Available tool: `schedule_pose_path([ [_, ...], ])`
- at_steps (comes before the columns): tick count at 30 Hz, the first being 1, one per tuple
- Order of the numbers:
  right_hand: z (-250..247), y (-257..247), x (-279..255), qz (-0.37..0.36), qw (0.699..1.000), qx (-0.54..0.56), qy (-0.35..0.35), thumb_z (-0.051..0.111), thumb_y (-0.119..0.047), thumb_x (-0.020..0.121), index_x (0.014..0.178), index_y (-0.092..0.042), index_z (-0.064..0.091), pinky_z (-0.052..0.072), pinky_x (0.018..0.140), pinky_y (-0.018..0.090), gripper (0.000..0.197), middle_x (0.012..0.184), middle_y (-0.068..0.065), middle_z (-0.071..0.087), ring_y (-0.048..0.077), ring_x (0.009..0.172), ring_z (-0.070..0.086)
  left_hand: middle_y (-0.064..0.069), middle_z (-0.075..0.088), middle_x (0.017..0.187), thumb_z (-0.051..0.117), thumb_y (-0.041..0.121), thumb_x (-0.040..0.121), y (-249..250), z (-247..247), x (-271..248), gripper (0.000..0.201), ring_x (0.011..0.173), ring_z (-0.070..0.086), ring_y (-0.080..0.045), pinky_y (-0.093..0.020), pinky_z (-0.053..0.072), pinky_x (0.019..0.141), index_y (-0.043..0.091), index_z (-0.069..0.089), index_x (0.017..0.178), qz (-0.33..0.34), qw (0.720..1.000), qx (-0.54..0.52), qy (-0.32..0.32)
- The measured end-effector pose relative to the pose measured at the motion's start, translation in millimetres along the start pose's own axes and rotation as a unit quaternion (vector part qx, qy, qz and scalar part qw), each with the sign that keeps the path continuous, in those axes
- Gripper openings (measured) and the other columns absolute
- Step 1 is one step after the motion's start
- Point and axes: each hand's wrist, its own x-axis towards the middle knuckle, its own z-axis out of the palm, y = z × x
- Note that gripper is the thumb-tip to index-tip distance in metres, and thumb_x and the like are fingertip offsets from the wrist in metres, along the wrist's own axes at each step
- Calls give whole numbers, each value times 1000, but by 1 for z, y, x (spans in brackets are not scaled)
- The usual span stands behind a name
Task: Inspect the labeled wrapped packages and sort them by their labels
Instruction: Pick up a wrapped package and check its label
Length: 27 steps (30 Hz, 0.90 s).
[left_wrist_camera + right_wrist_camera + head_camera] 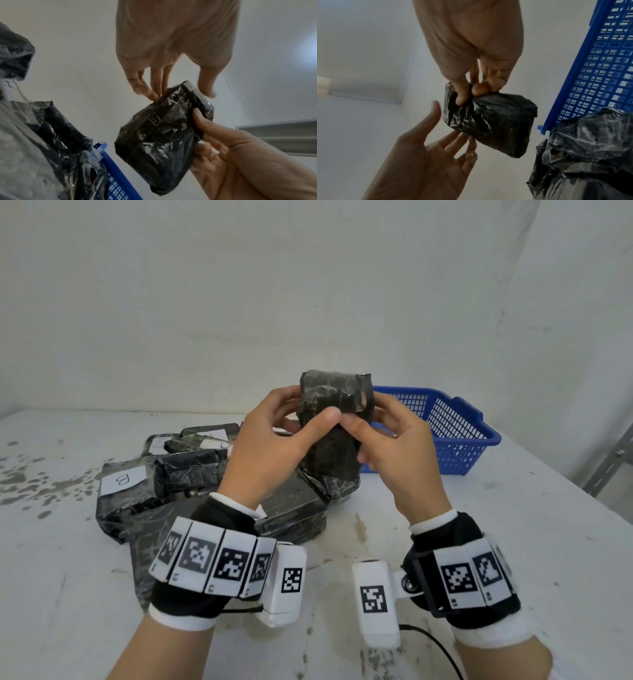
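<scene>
Sorting appears barely begun. The pile of wrapped packages lies unsorted on the worktop, left of centre. One of them shows a label reading B. The blue basket stands toward the far right corner, and I see no package in the part of it that shows.

One package is under inspection, held up clear of the worktop between my hands, above the pile's right end. No view shows its label, so I judge it unread. My right hand pinches it at one end, thumb and fingers clamped on the wrap. My left hand is spread, with straight fingertips touching the other end.
</scene>
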Motion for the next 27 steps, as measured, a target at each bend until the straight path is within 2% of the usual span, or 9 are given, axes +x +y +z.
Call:
schedule_pose_path([
  [2, 1, -3, -2, 13, 999, 24, -30, 76, -15, 88, 122, -19, 65, 54, 56, 26, 36, 106, 6, 72, 16, 60, 65, 8, 68, 116, 76, 51, 74, 2, 1, -1, 58, 91, 67, -12, -27, 56, 70, 23, 58, 122, 2, 1000, -27, 10],
  [5, 6, -6, -4, 23, 997, 52, -58, 78, -27, 85, 128, -17, 62, 60, 66, 36, 47, 111, 8, 70, 25, 68, 70, 1, 66, 120, 70, 35, 83, 3, -1, -1, 48, 99, 68, -21, -25, 58, 67, 15, 57, 125, 12, 998, -55, 23],
  [9, 9, -6, -4, 22, 997, 54, -47, 72, -31, 85, 130, -16, 61, 60, 67, 35, 48, 111, 7, 70, 25, 70, 72, -1, 66, 114, 62, 30, 89, 5, -4, -1, 39, 91, 69, -9, -26, 58, 71, 16, 59, 126, 15, 997, -81, 11],
  [12, 8, -6, -4, 30, 997, 62, -42, 71, -36, 82, 132, -15, 60, 60, 68, 32, 56, 110, 7, 71, 24, 73, 72, -2, 67, 115, 61, 20, 93, 4, -4, -1, 34, 88, 70, -9, -25, 58, 73, 15, 59, 126, 22, 996, -84, 9],
  [15, 7, -6, -4, 25, 997, 55, -39, 72, -30, 86, 130, -18, 61, 60, 69, 32, 47, 111, 7, 71, 24, 76, 73, -2, 67, 114, 60, 20, 94, 4, -3, -1, 34, 88, 70, -7, -24, 57, 75, 13, 59, 128, 20, 996, -92, 8],
  [17, 8, -6, -4, 23, 997, 56, -37, 72, -34, 82, 127, -19, 62, 61, 71, 34, 49, 112, 6, 71, 24, 78, 74, 0, 67, 109, 60, 17, 94, 5, -3, -1, 30, 86, 69, -5, -24, 57, 75, 12, 61, 124, 23, 996, -89, 10],
  [20, 8, -7, -5, 8, 997, 60, -37, 73, -24, 86, 123, -15, 64, 60, 71, 29, 38, 109, 2, 71, 14, 83, 75, 3, 68, 101, 63, 22, 92, 5, -3, -1, 22, 82, 68, -5, -25, 57, 75, 15, 64, 113, 28, 996, -79, 16],
  [23, 7, -7, -5, -6, 996, 73, -45, 70, -15, 90, 118, -13, 64, 61, 74, 28, 29, 104, -3, 70, 3, 87, 72, 10, 68, 95, 67, 23, 89, 6, -3, -2, 14, 79, 67, -8, -32, 59, 80, 21, 65, 103, 29, 997, -67, 18],
  [27, 5, -6, -5, -23, 996, 71, -46, 69, -9, 91, 115, -10, 64, 56, 72, 19, 25, 102, -3, 70, 0, 81, 71, 3, 71, 104, 69, 21, 88, 6, -3, -2, 21, 84, 68, -13, -38, 58, 86, 12, 67, 107, 26, 998, -64, 15],
])
